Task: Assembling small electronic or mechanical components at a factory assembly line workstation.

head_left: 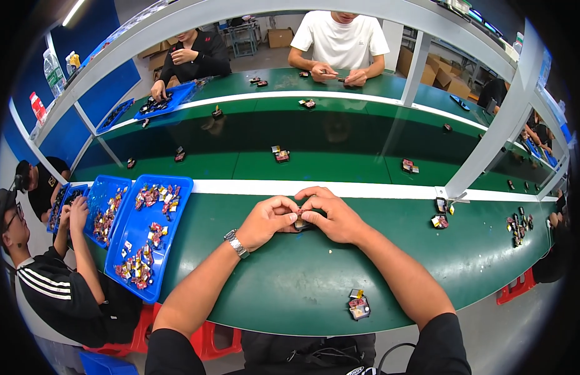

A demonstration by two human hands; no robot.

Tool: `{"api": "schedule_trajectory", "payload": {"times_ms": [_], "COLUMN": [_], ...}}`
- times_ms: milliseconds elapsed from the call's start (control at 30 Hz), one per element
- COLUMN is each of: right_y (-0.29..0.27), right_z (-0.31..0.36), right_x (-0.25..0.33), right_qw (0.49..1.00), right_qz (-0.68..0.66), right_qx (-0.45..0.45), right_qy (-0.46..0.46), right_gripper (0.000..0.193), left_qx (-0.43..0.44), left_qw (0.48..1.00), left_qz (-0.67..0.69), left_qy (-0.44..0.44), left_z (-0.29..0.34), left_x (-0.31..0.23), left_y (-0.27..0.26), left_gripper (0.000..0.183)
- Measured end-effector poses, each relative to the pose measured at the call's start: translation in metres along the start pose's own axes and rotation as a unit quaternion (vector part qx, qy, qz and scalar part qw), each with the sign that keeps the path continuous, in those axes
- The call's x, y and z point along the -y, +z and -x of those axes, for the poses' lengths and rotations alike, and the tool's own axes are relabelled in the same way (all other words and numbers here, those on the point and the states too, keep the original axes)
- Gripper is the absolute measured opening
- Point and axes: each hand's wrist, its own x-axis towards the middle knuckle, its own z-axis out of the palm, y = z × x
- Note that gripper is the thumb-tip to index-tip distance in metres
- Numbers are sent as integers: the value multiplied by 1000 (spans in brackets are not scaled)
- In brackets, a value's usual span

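Observation:
My left hand [265, 222], with a metal watch on its wrist, and my right hand [335, 217] meet over the green worktop [265, 281]. Between their pinched fingertips is a small electronic assembly [300, 223], dark with a bit of red showing. Fingers cover most of it. Closer to me, right of centre, lies a similar assembly [359, 307] with a dark case, a red board and a yellow-and-silver piece. Another such assembly [440, 221] rests right of my right hand, beside the frame post.
To the left, a blue tray [186, 200] holds many small red-and-yellow parts, with more blue trays beyond it. A seated person [52, 287] works there. Loose assemblies [281, 154] sit on the green belt past the white rail [252, 186]. A grey post [490, 137] rises at right. Two people sit opposite.

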Motion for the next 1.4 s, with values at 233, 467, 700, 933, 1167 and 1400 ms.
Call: {"api": "schedule_trajectory", "payload": {"times_ms": [233,467,700,933,1167,1400], "right_y": [-2,0,5,9,4,4], "right_z": [0,1,2,2,2,2], "right_x": [-2,-2,9,10,8,11], "right_qw": [997,1000,991,982,990,996], "right_qz": [-66,-17,122,143,108,65], "right_qx": [46,13,-36,-98,-63,-58], "right_qy": [1,-8,-43,-75,-66,-37], "right_gripper": [17,15,12,12,13,11], "left_qx": [3,-1,-14,-13,-8,-8], "left_qw": [1000,1000,1000,999,1000,1000], "left_qz": [7,5,-2,39,22,0], "left_qy": [-14,-25,-6,16,6,-1], "left_z": [0,-1,-1,-2,-1,0], "left_x": [4,4,3,7,2,2], "left_y": [-3,-2,-1,-3,-1,-2], "left_gripper": [12,11,15,14,13,12]}}
